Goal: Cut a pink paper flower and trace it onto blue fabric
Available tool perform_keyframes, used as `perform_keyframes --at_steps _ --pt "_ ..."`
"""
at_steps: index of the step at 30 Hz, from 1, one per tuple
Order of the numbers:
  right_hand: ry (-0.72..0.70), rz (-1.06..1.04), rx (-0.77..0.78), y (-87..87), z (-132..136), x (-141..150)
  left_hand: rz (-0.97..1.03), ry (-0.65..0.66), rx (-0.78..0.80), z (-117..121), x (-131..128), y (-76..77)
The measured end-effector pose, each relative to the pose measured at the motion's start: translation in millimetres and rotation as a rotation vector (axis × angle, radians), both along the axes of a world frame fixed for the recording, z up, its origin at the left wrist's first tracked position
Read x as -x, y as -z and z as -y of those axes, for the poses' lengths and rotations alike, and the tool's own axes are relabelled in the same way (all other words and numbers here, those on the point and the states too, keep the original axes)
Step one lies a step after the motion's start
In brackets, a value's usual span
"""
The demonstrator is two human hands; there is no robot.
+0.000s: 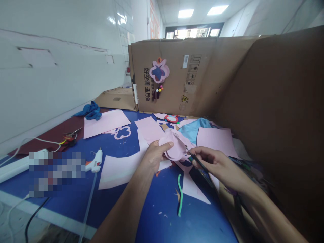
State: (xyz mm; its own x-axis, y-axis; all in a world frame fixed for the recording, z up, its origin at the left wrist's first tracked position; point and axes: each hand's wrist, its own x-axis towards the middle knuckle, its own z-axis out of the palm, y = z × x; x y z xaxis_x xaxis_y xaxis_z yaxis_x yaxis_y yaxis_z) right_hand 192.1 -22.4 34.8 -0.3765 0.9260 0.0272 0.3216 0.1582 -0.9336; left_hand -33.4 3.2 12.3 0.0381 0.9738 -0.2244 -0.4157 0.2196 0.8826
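My left hand (pixel 152 156) pinches a pink paper cutout (pixel 174 143) with rounded edges, thumb on top. The cutout looks like more than one layer and is held above the blue table. My right hand (pixel 214 160) grips dark-handled scissors (pixel 200 163) at the cutout's right edge. Part of the blades is hidden by the paper and fingers. Below the hands lie pink paper scraps (pixel 194 189) and a green fuzzy stick (pixel 180 195).
A glue gun (pixel 96 162) lies left on the blue table (pixel 157 219), near a white power strip (pixel 25 163). Pink sheets (pixel 107 122) and a flower-shaped paper outline (pixel 123 132) lie farther back. Large cardboard (pixel 172 87) walls the back and right, with a flower decoration (pixel 159 71) attached.
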Motion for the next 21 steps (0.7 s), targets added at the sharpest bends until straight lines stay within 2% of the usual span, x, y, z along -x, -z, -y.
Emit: perform_keyframes --at_steps 9,21 --pt "0.003 -0.048 0.037 2.9 0 0 -0.013 0.052 -0.018 1 -2 3.4" --pt "0.002 -0.054 0.014 9.8 -3 -1 -0.019 0.091 -0.008 3 -7 5.3"
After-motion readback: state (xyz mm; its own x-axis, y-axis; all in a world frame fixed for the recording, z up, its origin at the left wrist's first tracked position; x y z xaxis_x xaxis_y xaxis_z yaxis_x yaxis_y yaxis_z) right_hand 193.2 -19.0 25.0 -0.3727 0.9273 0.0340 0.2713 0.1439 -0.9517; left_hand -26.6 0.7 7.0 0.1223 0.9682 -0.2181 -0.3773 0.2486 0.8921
